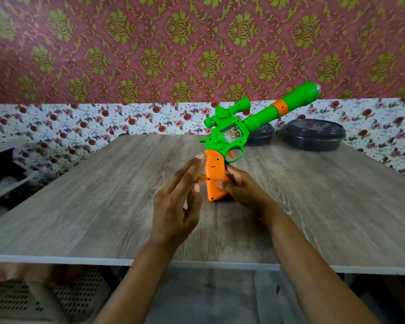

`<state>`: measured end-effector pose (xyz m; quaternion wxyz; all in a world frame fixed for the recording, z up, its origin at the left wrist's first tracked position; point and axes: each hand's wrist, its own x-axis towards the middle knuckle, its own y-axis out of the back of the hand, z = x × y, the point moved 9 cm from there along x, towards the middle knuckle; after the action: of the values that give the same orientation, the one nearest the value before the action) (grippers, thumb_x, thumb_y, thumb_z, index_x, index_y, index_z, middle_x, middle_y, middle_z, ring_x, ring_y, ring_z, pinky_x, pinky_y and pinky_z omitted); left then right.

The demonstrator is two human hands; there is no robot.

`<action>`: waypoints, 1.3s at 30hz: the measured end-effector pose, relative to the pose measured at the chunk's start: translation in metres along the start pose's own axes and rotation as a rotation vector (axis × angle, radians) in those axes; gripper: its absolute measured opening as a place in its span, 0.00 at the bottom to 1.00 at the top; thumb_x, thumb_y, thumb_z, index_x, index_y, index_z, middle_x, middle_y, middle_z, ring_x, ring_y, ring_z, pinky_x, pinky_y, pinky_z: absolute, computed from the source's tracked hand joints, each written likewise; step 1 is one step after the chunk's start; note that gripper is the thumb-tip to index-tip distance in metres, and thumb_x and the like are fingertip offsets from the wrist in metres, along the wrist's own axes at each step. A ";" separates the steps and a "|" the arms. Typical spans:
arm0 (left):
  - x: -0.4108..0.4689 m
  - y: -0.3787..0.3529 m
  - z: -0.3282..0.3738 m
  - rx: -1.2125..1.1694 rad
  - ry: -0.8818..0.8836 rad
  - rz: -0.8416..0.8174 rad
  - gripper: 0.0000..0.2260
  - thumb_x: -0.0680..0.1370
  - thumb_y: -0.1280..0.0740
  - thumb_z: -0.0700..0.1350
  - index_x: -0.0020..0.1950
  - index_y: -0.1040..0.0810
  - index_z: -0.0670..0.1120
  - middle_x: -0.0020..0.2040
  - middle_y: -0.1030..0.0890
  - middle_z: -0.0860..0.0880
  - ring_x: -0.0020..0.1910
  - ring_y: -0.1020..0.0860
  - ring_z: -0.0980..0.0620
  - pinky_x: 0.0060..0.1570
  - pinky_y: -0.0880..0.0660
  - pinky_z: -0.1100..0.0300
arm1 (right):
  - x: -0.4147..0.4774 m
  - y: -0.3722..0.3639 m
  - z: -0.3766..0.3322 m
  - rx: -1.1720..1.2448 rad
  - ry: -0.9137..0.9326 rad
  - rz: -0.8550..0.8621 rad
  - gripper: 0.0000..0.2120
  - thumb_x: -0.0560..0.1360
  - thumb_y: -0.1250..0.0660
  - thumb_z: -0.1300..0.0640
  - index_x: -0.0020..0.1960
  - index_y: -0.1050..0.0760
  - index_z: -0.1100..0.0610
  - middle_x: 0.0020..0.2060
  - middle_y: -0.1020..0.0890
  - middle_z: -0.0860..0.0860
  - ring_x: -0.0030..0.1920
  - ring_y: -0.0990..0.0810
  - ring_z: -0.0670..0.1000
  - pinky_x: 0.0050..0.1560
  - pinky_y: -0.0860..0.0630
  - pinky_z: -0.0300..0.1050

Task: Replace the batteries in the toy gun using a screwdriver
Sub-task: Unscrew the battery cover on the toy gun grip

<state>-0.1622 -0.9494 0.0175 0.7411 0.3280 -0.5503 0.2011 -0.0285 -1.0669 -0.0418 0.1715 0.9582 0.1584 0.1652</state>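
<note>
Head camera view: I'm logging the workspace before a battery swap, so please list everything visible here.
green and orange plastic toy gun: one, green body and orange grip, butt on the table centre, barrel angled up to the right
small orange-yellow object: one, beside the grip behind the left fingers, too blurred to identify
round black lidded containers: two, far right of the table, behind the gun
grey wood-grain table: one, fills the middle of the view
perforated beige seat: one, below the table's near left edge
left hand: one, fingers extended beside the grip; unclear whether it holds the small object
right hand: one, grips the orange grip
</note>
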 end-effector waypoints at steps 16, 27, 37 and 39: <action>-0.005 0.015 -0.020 -0.097 0.168 0.166 0.10 0.73 0.31 0.50 0.47 0.29 0.48 0.41 0.23 0.50 0.36 0.25 0.58 0.35 0.29 0.73 | 0.002 -0.001 -0.001 -0.013 0.022 -0.006 0.21 0.77 0.38 0.63 0.69 0.35 0.58 0.63 0.24 0.57 0.62 0.25 0.54 0.65 0.30 0.53; 0.000 0.012 -0.017 -0.098 0.132 0.113 0.14 0.79 0.44 0.39 0.63 0.27 0.40 0.52 0.22 0.43 0.38 0.20 0.56 0.40 0.27 0.75 | 0.001 0.001 0.003 0.008 -0.009 -0.021 0.21 0.77 0.39 0.64 0.69 0.35 0.57 0.59 0.24 0.53 0.58 0.26 0.49 0.60 0.28 0.47; -0.004 0.017 -0.016 -0.077 0.078 0.174 0.10 0.72 0.30 0.50 0.43 0.28 0.47 0.40 0.25 0.47 0.35 0.27 0.58 0.33 0.28 0.68 | 0.001 0.000 0.004 0.044 0.009 -0.034 0.20 0.77 0.39 0.63 0.69 0.35 0.56 0.59 0.24 0.51 0.60 0.25 0.50 0.62 0.29 0.45; -0.004 0.017 -0.015 -0.076 0.065 0.181 0.11 0.73 0.30 0.51 0.41 0.29 0.46 0.42 0.26 0.47 0.35 0.28 0.59 0.33 0.28 0.69 | 0.002 0.000 0.003 0.038 0.024 -0.031 0.20 0.77 0.39 0.64 0.69 0.35 0.57 0.59 0.24 0.51 0.60 0.25 0.50 0.62 0.29 0.45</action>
<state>-0.1643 -0.9271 0.0152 0.7492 0.2422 -0.5604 0.2567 -0.0261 -1.0670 -0.0440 0.1540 0.9567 0.1785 0.1707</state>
